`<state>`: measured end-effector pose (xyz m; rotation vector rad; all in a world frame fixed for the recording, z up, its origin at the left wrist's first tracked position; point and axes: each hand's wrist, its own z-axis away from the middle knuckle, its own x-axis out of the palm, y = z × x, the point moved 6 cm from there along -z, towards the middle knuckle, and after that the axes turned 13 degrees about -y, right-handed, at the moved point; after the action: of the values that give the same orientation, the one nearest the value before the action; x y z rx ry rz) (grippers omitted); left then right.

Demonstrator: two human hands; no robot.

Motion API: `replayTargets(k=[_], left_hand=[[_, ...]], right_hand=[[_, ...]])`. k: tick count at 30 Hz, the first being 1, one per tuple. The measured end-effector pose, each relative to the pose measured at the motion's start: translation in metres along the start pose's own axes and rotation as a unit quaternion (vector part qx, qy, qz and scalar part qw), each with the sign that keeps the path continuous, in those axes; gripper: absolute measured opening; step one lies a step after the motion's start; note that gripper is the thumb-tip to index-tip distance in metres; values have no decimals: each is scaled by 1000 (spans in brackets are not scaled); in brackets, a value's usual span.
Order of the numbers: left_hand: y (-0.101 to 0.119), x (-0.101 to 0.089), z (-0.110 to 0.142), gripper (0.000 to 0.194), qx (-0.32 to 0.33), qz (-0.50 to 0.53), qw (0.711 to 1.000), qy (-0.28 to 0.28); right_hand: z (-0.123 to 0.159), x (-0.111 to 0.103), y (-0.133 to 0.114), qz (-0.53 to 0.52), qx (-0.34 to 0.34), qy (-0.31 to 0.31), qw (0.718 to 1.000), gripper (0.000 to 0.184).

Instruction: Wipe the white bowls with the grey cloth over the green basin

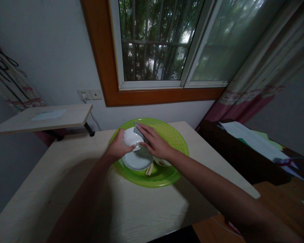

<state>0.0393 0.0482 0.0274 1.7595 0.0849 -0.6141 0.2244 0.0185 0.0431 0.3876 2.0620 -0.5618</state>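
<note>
My left hand [118, 146] grips a white bowl [131, 136] by its side, tilted so that its foot faces me. Against the bowl's right side my right hand [154, 141] presses a grey cloth [139, 131], its fingers closed over it. Under both hands is a round green basin [152, 183]. Inside it, below the bowl, lies a white plate [136, 163]. Beside the plate rest pale wooden chopsticks [149, 169], only their ends showing. A dish with a coloured pattern [162, 162] sits partly hidden beneath my right wrist.
The basin stands on a pale wooden table [139, 209] below a window [162, 44]. A raised shelf [63, 118] with a paper on it is at the left. Wall sockets [90, 95] are behind. Papers [255, 141] lie on dark furniture to the right.
</note>
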Motion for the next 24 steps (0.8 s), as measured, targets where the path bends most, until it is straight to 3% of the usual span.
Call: replayTargets(k=[11,17,24], left_hand=[[-2,7,-1,51,42,-54,998,-15],[-11,-2,-1,63,-19,-15,999,22],[-29,-10,-4,71,-39,136,988,54]], right_hand=[[-7,5,-32,99,-59,-56,992,70],[-3,-4,-8,35,36,14,999,71],[2,5,16,-34,106,25,993,73]])
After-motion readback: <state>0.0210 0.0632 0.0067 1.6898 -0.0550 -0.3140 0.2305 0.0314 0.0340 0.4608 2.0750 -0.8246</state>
